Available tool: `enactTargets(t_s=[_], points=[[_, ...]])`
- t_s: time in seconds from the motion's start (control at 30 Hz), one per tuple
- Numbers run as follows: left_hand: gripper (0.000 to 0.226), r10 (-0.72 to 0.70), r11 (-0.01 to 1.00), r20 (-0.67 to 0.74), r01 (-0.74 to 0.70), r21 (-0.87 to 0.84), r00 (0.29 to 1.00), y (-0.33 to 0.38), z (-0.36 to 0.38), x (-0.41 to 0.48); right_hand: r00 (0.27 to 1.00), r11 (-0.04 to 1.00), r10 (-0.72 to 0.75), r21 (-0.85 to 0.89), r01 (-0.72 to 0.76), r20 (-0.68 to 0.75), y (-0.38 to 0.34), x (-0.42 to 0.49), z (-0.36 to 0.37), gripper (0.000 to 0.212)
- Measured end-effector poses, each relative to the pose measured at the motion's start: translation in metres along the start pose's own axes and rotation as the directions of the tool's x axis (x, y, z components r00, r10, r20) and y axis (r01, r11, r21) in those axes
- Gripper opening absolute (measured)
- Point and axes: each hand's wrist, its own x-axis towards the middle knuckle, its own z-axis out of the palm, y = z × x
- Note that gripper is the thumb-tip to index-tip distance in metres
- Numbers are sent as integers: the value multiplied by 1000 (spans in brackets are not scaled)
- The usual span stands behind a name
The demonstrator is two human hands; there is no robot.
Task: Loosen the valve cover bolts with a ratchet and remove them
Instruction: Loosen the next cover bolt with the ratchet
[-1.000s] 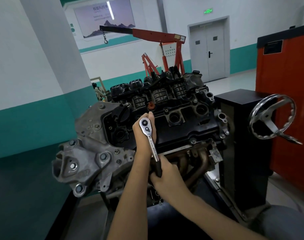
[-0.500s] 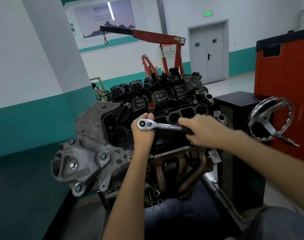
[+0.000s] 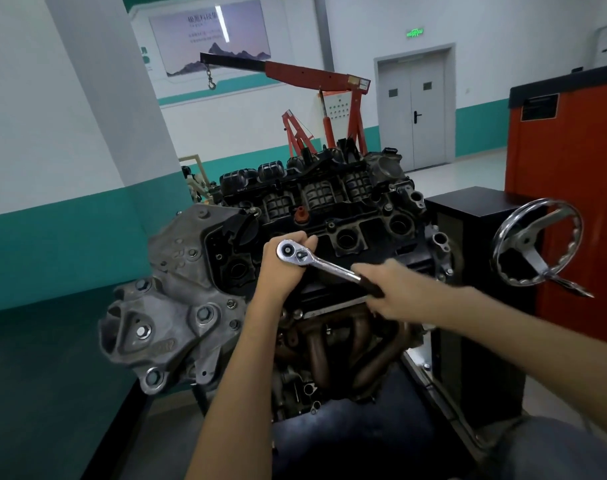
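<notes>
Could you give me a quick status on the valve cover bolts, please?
Left hand cups ratchet head, right hand grips handle. Head over valve cover; bolt hidden beneath. Swing path looks clear.

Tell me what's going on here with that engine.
A person is working a ratchet on the black valve cover of an engine mounted on a stand. The left hand holds the ratchet's head, steadying it on the cover's near left part. The right hand, blurred by motion, grips the black handle, which points to the right. The bolt beneath the head is hidden, so how loose it is can't be told.
</notes>
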Motion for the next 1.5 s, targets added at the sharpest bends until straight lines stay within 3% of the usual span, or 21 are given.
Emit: enactTargets(t_s=[0.1, 0.17, 0.23, 0.3, 0.37, 0.43, 0.53, 0.7, 0.77, 0.87, 0.9, 1.0, 1.07, 1.17, 1.23, 1.33, 1.4, 1.5], points=[[53, 0, 1000, -23, -1, -25, 1000, 5, 3, -1, 996, 905, -92, -415, 92, 21, 9, 23, -49, 29], [52, -44, 997, -131, 35, -73, 990, 7, 7, 0, 995, 902, -90, -427, 69, -29, 6, 28, -51, 28], [51, -109, 987, -239, 78, -139, 965, 8, 10, 3, 995, 953, -29, -303, -2, -97, -2, 18, -24, 19], [52, -123, 986, -289, 85, -141, 949, 8, 15, 5, 983, 995, 84, -34, -91, -161, -14, -1, 17, 19], [52, -100, 993, -312, 73, -96, 945, 11, 23, 5, 960, 939, 217, 309, -154, -179, -33, -15, 58, 22], [53, -91, 992, -315, 59, -109, 945, 15, 30, 3, 924, 810, 326, 562, -165, -198, -54, -16, 94, 21], [50, -49, 999, -274, 42, -31, 961, 12, 24, 1, 910, 764, 347, 632, -133, -227, -70, -9, 114, 14], [46, 22, 999, -15, -21, 31, 1000, 1, -1, -2, 989, 953, 107, 294, -72, -104, -24, -11, 55, 19], [49, 32, 998, 60, -36, 58, 998, 3, -5, 1, 999, 997, 35, 65, -33, -36, 1, -3, 12, 22], [53, 22, 995, 104, -32, 92, 994, 7, -4, 3, 999, 906, -31, -424, 17, -26, 19, 19, -38, 28], [54, 14, 997, 80, -20, 76, 997, 7, -1, 2, 998, 878, -47, -478, 19, -47, 20, 23, -41, 30], [52, -24, 997, -100, 17, -70, 995, 5, 7, -3, 990, 946, 11, -321, -55, -140, 9, 12, -7, 21], [51, -22, 996, -162, 7, -94, 987, 6, 15, -4, 972, 990, 140, 12, -140, -188, -6, -8, 38, 19], [51, -14, 1000, -205, 9, -26, 979, 8, 24, 0, 902, 821, 365, 536, -196, -229, -44, -19, 97, 24], [52, -4, 999, -233, 12, 35, 972, 8, 24, 1, 863, 732, 425, 665, -149, -273, -70, -10, 125, 27], [51, -1, 997, -204, 17, 79, 979, 3, 19, 3, 870, 685, 420, 719, -117, -258, -88, -4, 131, 27], [48, 6, 997, -138, 5, 81, 990, 0, 12, 3, 905, 778, 354, 611, -147, -234, -68, -8, 113, 22], [48, -1, 998, -13, 2, 65, 1000, -2, 2, 2, 973, 950, 184, 280, -141, -136, -24, -14, 61, 24]])
